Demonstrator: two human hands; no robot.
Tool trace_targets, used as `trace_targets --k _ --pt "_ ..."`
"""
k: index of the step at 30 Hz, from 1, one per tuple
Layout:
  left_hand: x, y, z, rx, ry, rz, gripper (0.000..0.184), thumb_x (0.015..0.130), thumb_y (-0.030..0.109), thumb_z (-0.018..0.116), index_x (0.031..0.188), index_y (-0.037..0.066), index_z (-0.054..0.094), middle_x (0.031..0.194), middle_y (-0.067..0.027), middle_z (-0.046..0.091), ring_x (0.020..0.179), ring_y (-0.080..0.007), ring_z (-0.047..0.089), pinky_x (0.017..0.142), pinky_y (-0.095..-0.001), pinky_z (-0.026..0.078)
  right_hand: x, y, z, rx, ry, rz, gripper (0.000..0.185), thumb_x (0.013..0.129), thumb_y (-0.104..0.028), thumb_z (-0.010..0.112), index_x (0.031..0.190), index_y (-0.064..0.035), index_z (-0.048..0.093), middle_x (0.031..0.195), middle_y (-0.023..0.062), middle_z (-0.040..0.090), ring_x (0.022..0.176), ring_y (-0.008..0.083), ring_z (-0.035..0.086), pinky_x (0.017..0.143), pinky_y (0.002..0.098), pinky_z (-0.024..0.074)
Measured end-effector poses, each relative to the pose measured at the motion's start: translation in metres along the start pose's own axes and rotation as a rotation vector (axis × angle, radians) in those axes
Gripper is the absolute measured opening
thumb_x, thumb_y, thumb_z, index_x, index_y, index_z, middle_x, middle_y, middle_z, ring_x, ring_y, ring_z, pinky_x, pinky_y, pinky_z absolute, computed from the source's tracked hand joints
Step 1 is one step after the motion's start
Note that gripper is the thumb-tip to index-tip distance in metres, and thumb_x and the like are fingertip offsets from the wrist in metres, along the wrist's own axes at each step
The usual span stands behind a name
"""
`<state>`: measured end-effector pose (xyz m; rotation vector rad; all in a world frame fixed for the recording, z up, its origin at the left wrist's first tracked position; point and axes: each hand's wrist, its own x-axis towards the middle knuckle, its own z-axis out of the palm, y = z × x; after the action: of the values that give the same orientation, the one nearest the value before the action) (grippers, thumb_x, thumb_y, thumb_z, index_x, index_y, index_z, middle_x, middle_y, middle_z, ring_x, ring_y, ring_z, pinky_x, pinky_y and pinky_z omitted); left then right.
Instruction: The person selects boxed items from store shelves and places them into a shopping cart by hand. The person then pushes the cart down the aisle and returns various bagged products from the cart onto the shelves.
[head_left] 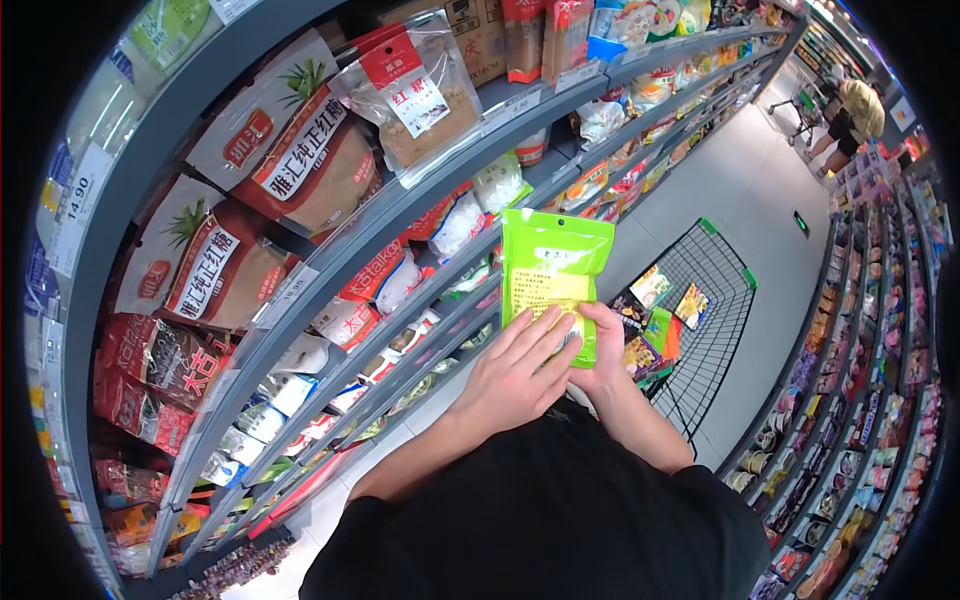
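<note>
In the head view, a bright green packet [557, 250] with a pale yellow printed panel and a hang hole is held upright in front of my chest. My right hand [603, 345] grips its lower right edge, thumb on the front and the other fingers hidden behind. Stretched flat across the packet's lower front are the fingers of my left hand [520, 365], covering part of the small print. My left thumb is hidden.
A black wire shopping cart [735, 285] with green corners stands ahead, holding several colourful packs [652, 285]. Left are shelves with brown sugar bags [310, 160] and price tags [80, 210]. Snack shelves [850, 430] line the right. Another person [858, 112] stands farther down the aisle beside a cart.
</note>
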<state>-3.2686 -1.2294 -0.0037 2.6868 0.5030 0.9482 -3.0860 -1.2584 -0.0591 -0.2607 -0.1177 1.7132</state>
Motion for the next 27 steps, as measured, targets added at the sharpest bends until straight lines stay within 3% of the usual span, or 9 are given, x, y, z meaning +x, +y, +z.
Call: trace_targets --k 5,7,10,13,17,19,20,22,27 --pt "-0.002 -0.002 -0.002 -0.071 -0.013 0.015 0.051 0.089 0.025 0.079 0.134 0.003 0.067 0.147 -0.0214 0.060 0.146 -0.0375 0.052 0.121 -0.0527 0.040 -0.004 0.003 0.002 -0.123 0.022 -0.017 0.063 0.102 -0.034 0.049 0.153 0.0031 0.048 0.149 0.0234 0.058 0.135 0.0378 0.059 0.118 0.0505 0.0436" --pt "0.003 0.004 0.001 -0.249 0.185 -0.283 0.060 0.091 0.024 0.080 0.143 0.001 0.061 0.147 -0.0244 0.060 0.147 -0.0370 0.051 0.121 -0.0500 0.040 -0.004 0.009 0.013 -0.259 0.021 -0.035 0.068 0.107 -0.041 0.046 0.158 0.0031 0.041 0.158 0.0241 0.050 0.145 0.0381 0.052 0.123 0.0494 0.0375" --pt "-0.001 0.002 0.011 -0.675 0.335 -0.611 0.063 0.095 0.019 0.079 0.149 -0.001 0.053 0.144 -0.0226 0.062 0.141 -0.0328 0.057 0.117 -0.0450 0.044 -0.005 0.029 0.038 -0.848 -0.200 -0.193 0.095 0.109 -0.071 0.017 0.170 0.0002 0.004 0.179 0.0190 0.004 0.166 0.0310 0.001 0.132 0.0428 -0.0008" --pt "-0.002 -0.019 0.011 -1.202 0.463 -0.879 0.059 0.098 0.011 0.076 0.150 -0.002 0.051 0.142 -0.0172 0.064 0.133 -0.0265 0.063 0.111 -0.0395 0.049 -0.022 0.017 0.051 -1.577 -0.187 -0.346 0.078 0.113 -0.041 0.050 0.169 0.0026 0.016 0.178 0.0192 0.009 0.165 0.0312 0.014 0.130 0.0454 0.0180" --pt "-0.015 -0.028 -0.002 -1.756 0.547 -0.889 0.049 0.103 0.009 0.068 0.148 -0.001 0.052 0.139 -0.0125 0.067 0.126 -0.0203 0.065 0.106 -0.0376 0.052 -0.021 0.018 0.056 -1.461 0.215 -0.595 0.069 0.105 -0.016 0.067 0.162 0.0040 0.035 0.172 0.0205 0.030 0.156 0.0284 0.036 0.123 0.0432 0.0341" --pt "-0.017 -0.021 -0.001 -1.770 0.545 -0.928 0.040 0.106 0.011 0.065 0.143 -0.001 0.057 0.135 -0.0098 0.067 0.122 -0.0154 0.064 0.104 -0.0351 0.053 -0.016 0.007 0.042 -0.876 0.182 -0.205 0.055 0.099 -0.005 0.073 0.149 0.0035 0.052 0.152 0.0171 0.057 0.135 0.0215 0.059 0.112 0.0368 0.0465" --pt "-0.025 -0.025 0.009 -1.648 0.449 -0.959 0.042 0.106 0.011 0.064 0.145 -0.001 0.056 0.137 -0.0099 0.066 0.123 -0.0164 0.064 0.105 -0.0358 0.052 -0.019 0.002 0.040 -0.836 0.296 -0.094 0.042 0.097 -0.004 0.075 0.138 0.0031 0.063 0.127 0.0100 0.074 0.113 0.0159 0.069 0.101 0.0307 0.0523" --pt "-0.035 -0.029 0.027 -1.346 0.343 -0.982 0.031 0.107 0.017 0.067 0.132 -0.002 0.065 0.122 -0.0055 0.071 0.108 -0.0084 0.064 0.094 -0.0288 0.052 -0.016 -0.002 0.027 -0.917 0.275 -0.087 0.038 0.097 -0.004 0.076 0.133 0.0034 0.066 0.121 0.0086 0.075 0.107 0.0149 0.071 0.097 0.0303 0.0537" --pt "-0.048 -0.034 0.013 -1.331 0.211 -1.001 0.026 0.105 0.020 0.071 0.120 -0.002 0.072 0.111 -0.0060 0.076 0.098 -0.0099 0.069 0.083 -0.0290 0.058 -0.015 -0.026 0.015 -1.010 0.236 0.184 0.032 0.094 -0.005 0.078 0.125 0.0026 0.071 0.116 0.0083 0.077 0.100 0.0139 0.072 0.090 0.0296 0.0558"
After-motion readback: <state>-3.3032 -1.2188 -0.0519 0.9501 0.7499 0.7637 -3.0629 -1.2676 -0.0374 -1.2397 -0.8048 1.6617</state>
